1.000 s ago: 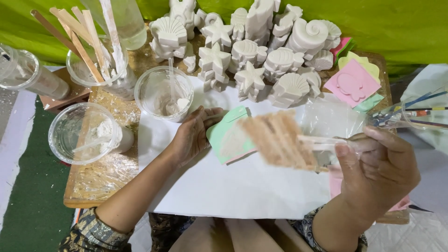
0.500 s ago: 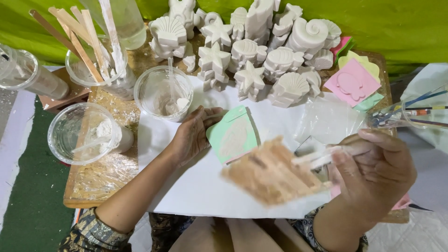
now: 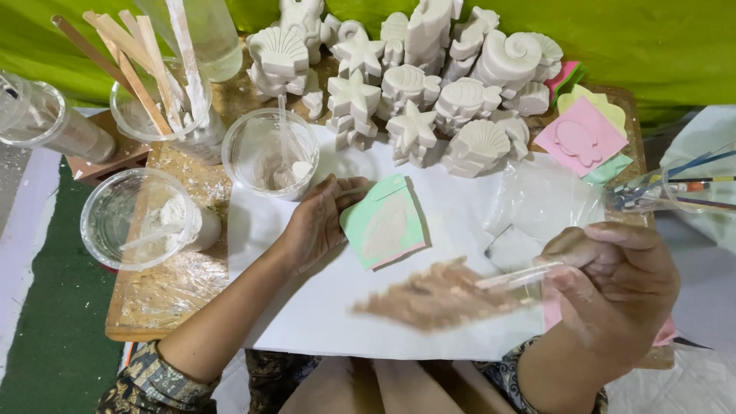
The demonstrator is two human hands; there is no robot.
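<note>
Pinching a thin clear handle, the right hand point(image 3: 613, 287) fingers point(image 3: 571, 270) clamp a blurred brush point(image 3: 441, 295) above the white sheet point(image 3: 307, 322) on the bench point(image 3: 165, 287). Left hand point(image 3: 318, 222) fingers rest closed on the edge of the green mould point(image 3: 383, 224), which lies on the sheet. Judged progress: finished plaster casts point(image 3: 429, 84) stand behind; this mould appears dusted, not yet filled.

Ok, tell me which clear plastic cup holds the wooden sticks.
The cup of sticks at the back left; the two other cups nearby hold only white residue.
</note>
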